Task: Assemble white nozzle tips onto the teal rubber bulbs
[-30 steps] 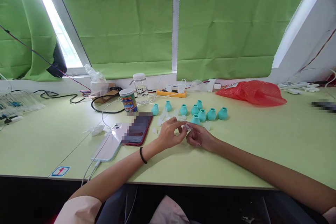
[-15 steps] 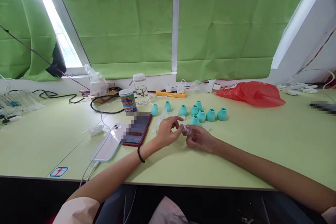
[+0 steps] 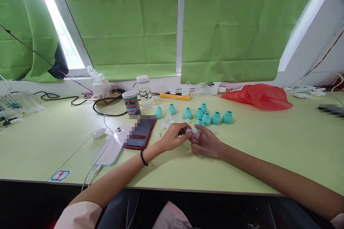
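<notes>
My left hand [image 3: 174,137] is closed in a pinch at the table's middle, its fingertips on a small whitish translucent piece [image 3: 188,130]. Facing it, my right hand [image 3: 207,143] grips a small clear plastic piece [image 3: 196,135] between thumb and fingers. The two pieces meet or overlap; whether they are joined I cannot tell. Just beyond the hands stand several small turquoise vase-shaped pots [image 3: 215,118], one partly hidden behind my right fingers. Loose translucent flakes [image 3: 163,125] lie scattered past my left hand.
Left of my hands lie a dark-screened phone [image 3: 143,134] and a pale phone [image 3: 114,146] with a cable. Behind them stand a printed canister [image 3: 131,103] and a clear jar [image 3: 144,91]. An orange power strip [image 3: 174,96] and a red plastic bag [image 3: 258,96] lie along the back.
My left fingertips have come down and in to the right hand, closing on a whitish piece against the clear one. The clear piece has turned slightly. Pots and flakes stay put.
</notes>
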### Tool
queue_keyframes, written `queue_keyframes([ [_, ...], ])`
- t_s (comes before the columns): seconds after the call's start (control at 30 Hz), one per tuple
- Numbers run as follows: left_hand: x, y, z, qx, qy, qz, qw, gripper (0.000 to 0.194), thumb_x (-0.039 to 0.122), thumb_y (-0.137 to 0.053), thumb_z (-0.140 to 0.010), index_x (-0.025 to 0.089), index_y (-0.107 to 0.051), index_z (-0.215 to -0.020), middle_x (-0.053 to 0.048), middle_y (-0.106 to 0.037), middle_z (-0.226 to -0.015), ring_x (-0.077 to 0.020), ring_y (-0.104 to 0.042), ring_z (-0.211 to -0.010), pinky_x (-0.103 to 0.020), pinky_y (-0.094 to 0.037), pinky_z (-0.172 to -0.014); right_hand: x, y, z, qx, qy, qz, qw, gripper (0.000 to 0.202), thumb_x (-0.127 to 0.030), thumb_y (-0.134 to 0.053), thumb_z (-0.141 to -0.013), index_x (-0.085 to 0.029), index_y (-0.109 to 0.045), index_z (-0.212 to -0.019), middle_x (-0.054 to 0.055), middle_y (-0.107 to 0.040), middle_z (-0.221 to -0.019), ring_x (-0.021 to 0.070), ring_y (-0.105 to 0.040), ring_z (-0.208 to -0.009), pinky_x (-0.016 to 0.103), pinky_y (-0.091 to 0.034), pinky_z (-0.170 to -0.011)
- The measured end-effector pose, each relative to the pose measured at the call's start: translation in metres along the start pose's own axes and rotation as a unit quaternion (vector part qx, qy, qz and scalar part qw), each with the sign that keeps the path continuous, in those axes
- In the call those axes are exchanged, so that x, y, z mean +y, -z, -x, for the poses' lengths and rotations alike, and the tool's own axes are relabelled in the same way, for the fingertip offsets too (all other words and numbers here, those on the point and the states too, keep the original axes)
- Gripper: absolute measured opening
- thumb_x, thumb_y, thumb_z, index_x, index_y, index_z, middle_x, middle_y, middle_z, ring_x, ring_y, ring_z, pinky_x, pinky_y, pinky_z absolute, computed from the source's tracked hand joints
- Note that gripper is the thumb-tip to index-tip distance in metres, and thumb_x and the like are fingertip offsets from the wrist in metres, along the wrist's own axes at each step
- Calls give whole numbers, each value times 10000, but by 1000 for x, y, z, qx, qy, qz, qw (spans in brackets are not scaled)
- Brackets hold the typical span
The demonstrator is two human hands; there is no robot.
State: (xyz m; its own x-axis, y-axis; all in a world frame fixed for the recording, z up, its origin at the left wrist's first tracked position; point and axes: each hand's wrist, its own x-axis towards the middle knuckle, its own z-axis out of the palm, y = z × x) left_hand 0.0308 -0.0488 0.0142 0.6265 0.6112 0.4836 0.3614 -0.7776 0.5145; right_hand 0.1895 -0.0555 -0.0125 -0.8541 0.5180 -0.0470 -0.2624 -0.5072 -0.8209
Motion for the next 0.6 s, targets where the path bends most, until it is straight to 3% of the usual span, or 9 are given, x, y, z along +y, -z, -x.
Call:
queue_keyframes([
  [0.37,-1,-2,0,-4,-3,-45,999,252,322,-365,-801,130,-528,-792,-5,-547,-632,-80,-443,-553,-188,-332,-533,0,5,-1,-8,6,-4,1000,365,-361,-259,-818,-161,-435,-569,-31,-403,-296,66,-241,-299,217,-183,-414],
  [0.6,1,-2,0,12,-10,-42,999,233,332,-427,-765,130,-541,-791,2,-529,-604,-75,-437,-537,-186,-346,-525,0,1,0,18,11,-17,1000,356,-367,-288,-802,-165,-414,-538,-45,-347,-280,68,-202,-307,213,-166,-405],
])
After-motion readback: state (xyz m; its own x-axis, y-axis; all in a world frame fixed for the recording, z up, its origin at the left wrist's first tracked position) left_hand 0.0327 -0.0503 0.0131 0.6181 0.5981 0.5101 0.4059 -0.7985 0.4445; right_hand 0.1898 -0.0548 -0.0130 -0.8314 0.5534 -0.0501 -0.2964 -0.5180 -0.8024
